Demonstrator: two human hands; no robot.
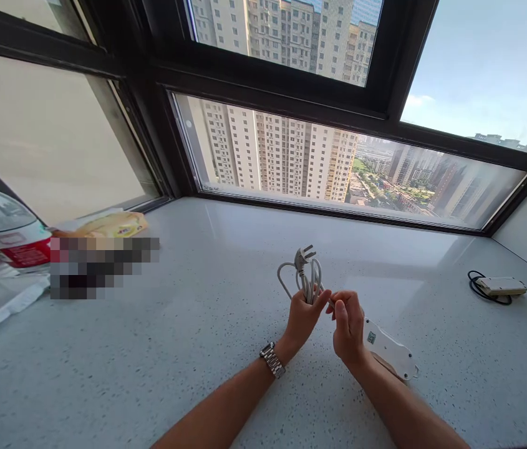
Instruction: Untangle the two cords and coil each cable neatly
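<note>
My left hand [304,319], with a metal watch [272,360] on its wrist, is closed around a looped white power cord [309,288]. The cord's plug [304,257] sticks up above the loops, its prongs pointing right. Close beside it, my right hand [348,324] pinches a stretch of the same cord between thumb and fingers. Partly behind my right hand and forearm lies a white power strip [391,350], its underside with a small printed code facing up. Where the cord joins the strip is hidden by my right hand.
The speckled white counter [174,374] runs up to dark-framed windows [291,106]. At the right lies a small white block with a black cable [501,287]. A large bottle with a red label [5,224] and a yellow packet [116,224] stand at the left, near a blurred-out patch.
</note>
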